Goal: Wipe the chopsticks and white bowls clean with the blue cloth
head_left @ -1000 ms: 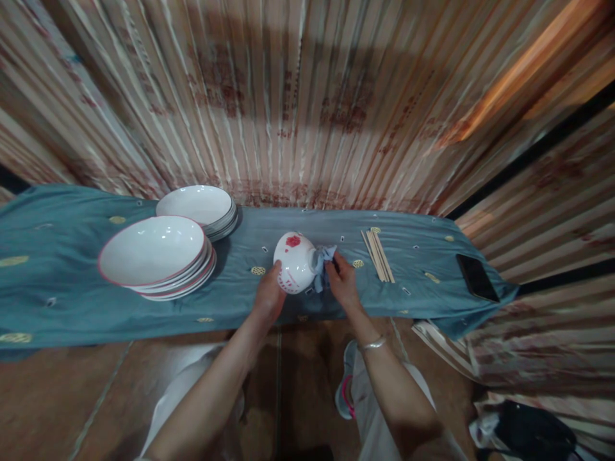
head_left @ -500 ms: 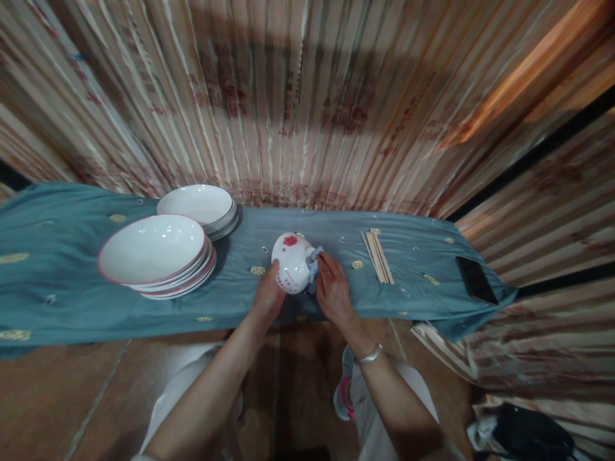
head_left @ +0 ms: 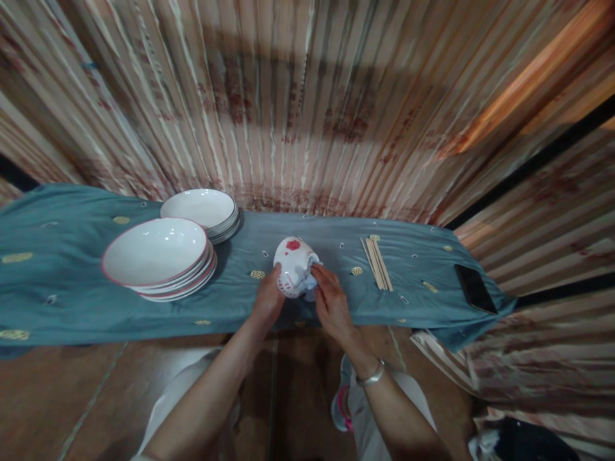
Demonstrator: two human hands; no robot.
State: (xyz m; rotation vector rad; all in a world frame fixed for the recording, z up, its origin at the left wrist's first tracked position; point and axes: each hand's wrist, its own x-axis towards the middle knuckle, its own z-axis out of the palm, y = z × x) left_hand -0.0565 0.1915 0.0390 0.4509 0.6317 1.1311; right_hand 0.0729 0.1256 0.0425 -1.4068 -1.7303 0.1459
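Observation:
A white bowl (head_left: pixel 289 261) with a red flower print is tilted on its side above the cloth, its outside facing up. My left hand (head_left: pixel 268 296) grips the bowl's rim at its left; some fingers are hidden behind it. My right hand (head_left: pixel 332 301) is closed on a pale bluish cloth (head_left: pixel 308 276) and presses it against the right side of the bowl, around its base. A silver bangle circles the right wrist.
Left on the blue-green tablecloth (head_left: pixel 250 307) stand a stack of red-rimmed bowls (head_left: pixel 156 253) and a stack of dark-rimmed plates (head_left: pixel 199 208). Several chopsticks (head_left: pixel 377 264) lie right of my hands, a black phone (head_left: pixel 475 288) farther right. A striped curtain (head_left: pixel 298 109) hangs behind.
My right hand has shifted the cloth slightly down and over more of the bowl's side. The bowl stays in my left hand, turned slightly. The stacks and chopsticks rest as before.

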